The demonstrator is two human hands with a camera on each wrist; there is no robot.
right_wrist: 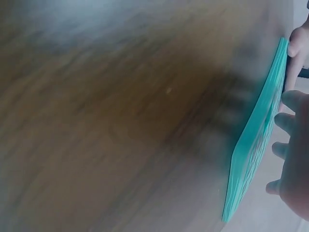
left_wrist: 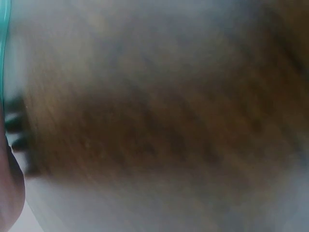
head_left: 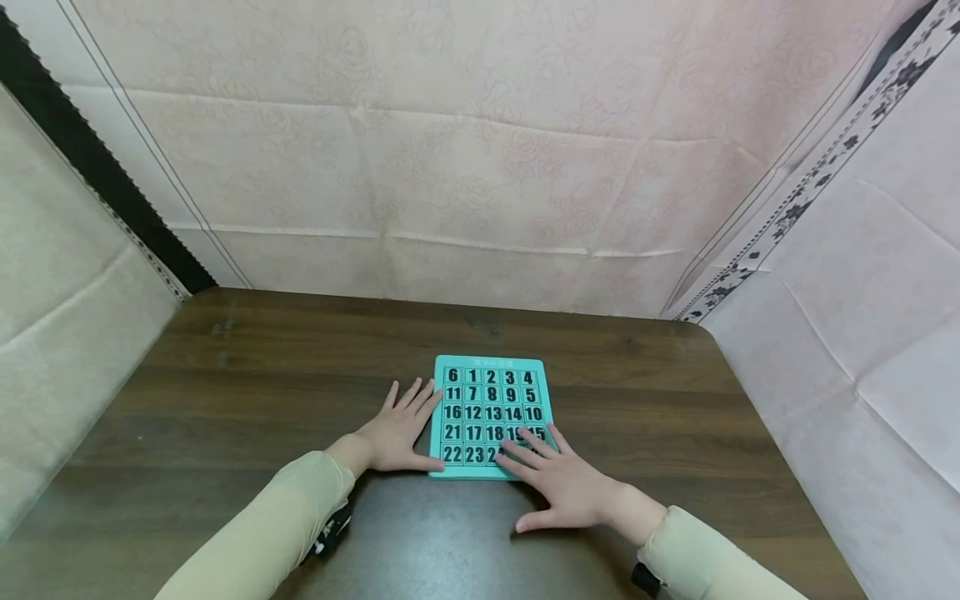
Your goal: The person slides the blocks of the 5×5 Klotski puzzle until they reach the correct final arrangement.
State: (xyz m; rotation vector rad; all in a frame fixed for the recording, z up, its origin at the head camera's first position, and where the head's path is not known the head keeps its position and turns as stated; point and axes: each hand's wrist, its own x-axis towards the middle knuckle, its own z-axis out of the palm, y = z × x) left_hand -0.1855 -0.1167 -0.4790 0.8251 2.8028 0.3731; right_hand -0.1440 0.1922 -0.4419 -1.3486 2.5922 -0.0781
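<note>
A turquoise number slide puzzle (head_left: 491, 363) lies flat on the table, its tiles in rows with black numbers; the top row reads 6, 1, 2, 3, 4. Spread along its left edge is my left hand (head_left: 396, 435), fingers straight, thumb tip at the lower left corner. My right hand (head_left: 572, 487) reaches over the lower right corner with fingers stretched across the tiles, hiding the end of the bottom row. In the right wrist view the puzzle's side (right_wrist: 256, 121) shows edge-on beside the right fingers (right_wrist: 285, 123).
The brown wooden table (head_left: 300, 358) extends around the puzzle. Pale patterned cloth (head_left: 480, 183) hangs behind it and on both sides. A black strip (head_left: 97, 158) runs down the left corner, and a flower-printed border (head_left: 795, 208) down the right.
</note>
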